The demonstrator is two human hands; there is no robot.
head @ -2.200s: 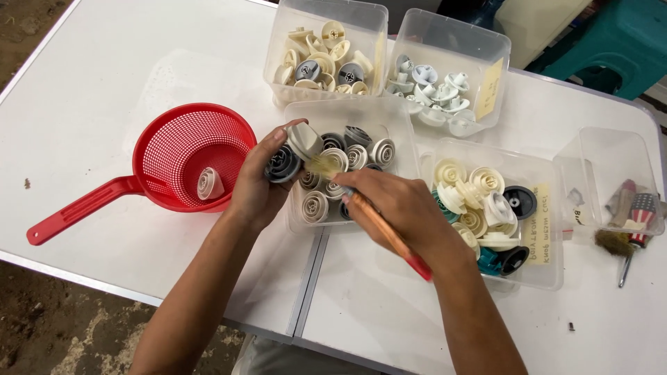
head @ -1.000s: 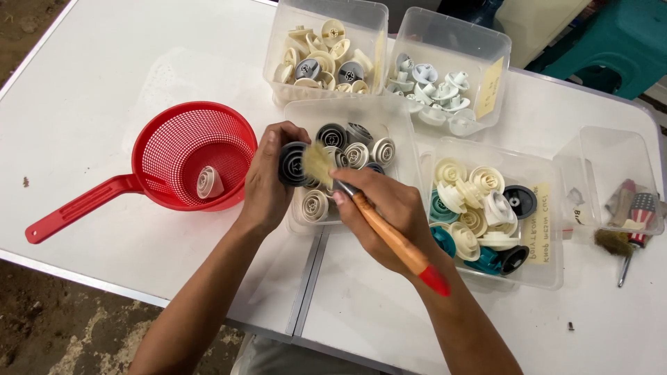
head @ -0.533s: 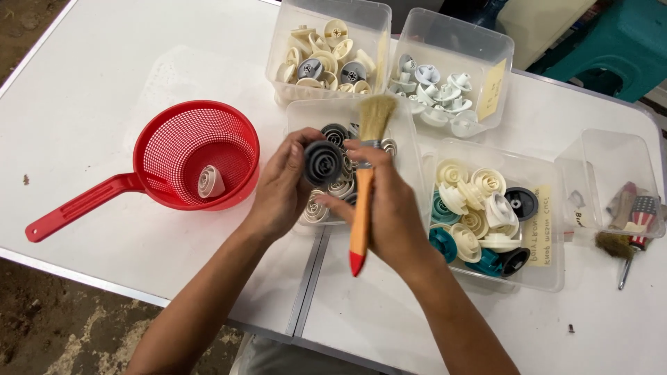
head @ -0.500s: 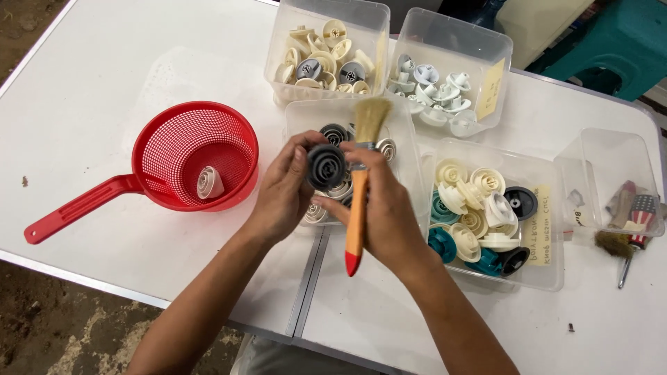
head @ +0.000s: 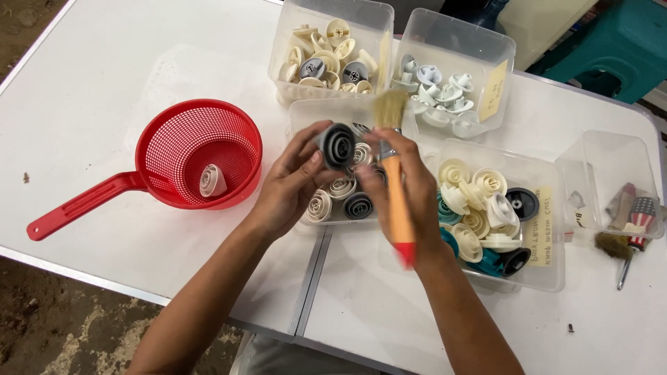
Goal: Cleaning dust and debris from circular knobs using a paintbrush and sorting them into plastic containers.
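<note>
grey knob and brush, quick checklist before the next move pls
1. Grey knob gripped by the left hand: ok, fingertips pinch its rim.
2. Brush held by the right hand: ok, fingers wrap the orange handle.
3. Bristles on the knob: not ok, they point up beside it, apart from its face.
4. Knob's ribbed face in view: ok, it faces the camera.
5. Red strainer within reach: ok, beside the left hand, holding one white knob.
6. Knob free of dust: cannot tell, too small to judge.
</note>
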